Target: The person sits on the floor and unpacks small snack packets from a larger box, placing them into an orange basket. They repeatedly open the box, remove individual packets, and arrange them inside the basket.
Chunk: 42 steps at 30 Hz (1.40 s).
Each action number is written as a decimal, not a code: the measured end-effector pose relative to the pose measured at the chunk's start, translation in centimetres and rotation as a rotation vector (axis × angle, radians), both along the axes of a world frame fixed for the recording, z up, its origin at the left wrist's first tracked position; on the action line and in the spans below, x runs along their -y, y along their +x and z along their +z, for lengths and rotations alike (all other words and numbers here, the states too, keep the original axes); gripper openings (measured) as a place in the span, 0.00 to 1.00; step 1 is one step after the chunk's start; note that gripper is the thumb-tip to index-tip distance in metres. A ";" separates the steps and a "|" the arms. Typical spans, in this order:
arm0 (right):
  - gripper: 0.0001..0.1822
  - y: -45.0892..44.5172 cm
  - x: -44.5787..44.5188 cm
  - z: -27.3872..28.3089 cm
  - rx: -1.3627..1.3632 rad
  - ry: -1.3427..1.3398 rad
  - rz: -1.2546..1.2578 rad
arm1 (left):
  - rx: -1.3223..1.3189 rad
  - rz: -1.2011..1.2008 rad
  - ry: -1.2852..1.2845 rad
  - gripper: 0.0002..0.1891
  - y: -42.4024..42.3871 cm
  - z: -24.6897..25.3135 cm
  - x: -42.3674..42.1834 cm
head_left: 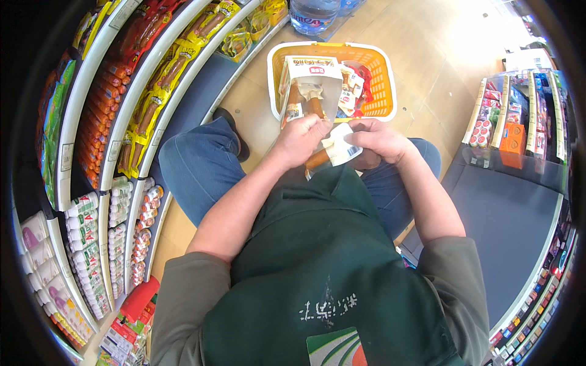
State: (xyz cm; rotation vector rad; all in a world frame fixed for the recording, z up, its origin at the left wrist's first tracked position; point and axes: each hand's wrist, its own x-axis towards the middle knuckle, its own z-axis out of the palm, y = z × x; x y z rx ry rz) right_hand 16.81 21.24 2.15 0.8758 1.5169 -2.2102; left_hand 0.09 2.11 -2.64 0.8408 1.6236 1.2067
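My left hand (306, 139) is closed at the near edge of a cardboard display box (315, 68); whether it also pinches the package beside it, I cannot tell. Inside the open-fronted box are packaged sausages (316, 106) with white labels. Between my hands is a single packaged sausage (318, 158), its white label (341, 146) bearing a printed code. My right hand (377, 141) grips this package, with its thumb on the label. Beyond my hands, an orange basket with a white rim (391, 87) stands on the floor, and the box leans over its left side.
Red and white snack packets (355, 89) lie in the basket. Close on the left are shelves (158, 78) of packaged sausages and bottles. A large water bottle (313, 18) stands behind the basket. At right is a dark counter (499, 206) with a small sweets rack (515, 119).
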 end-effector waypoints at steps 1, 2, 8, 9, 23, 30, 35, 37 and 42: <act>0.18 0.2 0.0 -0.1 -0.023 -0.003 -0.041 | 0.175 0.028 0.000 0.21 -0.4 -0.4 0.1; 0.19 0.3 0.0 -0.4 -0.025 -0.042 -0.098 | 0.350 0.056 0.000 0.21 -0.6 -1.0 0.2; 0.19 0.2 -1.4 -0.1 0.017 -0.032 -0.165 | 0.559 0.035 0.000 0.27 -1.2 -1.0 0.5; 0.19 0.4 -1.7 -0.6 0.019 -0.040 -0.193 | 0.576 0.036 0.020 0.27 -1.4 -1.5 0.5; 0.22 -0.6 -1.3 -0.4 0.085 -0.026 -0.353 | -0.585 -0.005 0.208 0.35 0.2 1.8 1.0; 0.21 -0.7 -1.0 -1.5 -0.011 -0.122 -0.408 | -0.728 -0.028 0.197 0.29 1.2 -0.2 0.7; 0.21 -0.8 -0.8 -1.2 -0.036 -0.159 -0.405 | -0.712 -0.010 0.234 0.26 1.1 -0.1 0.7; 0.22 -0.7 -0.8 -1.3 -0.056 -0.155 -0.408 | -0.708 0.002 0.257 0.25 1.1 -0.2 0.6; 0.24 -0.8 -1.1 -1.5 -0.113 -0.184 -0.456 | -0.196 0.043 0.170 0.17 0.9 -1.2 0.6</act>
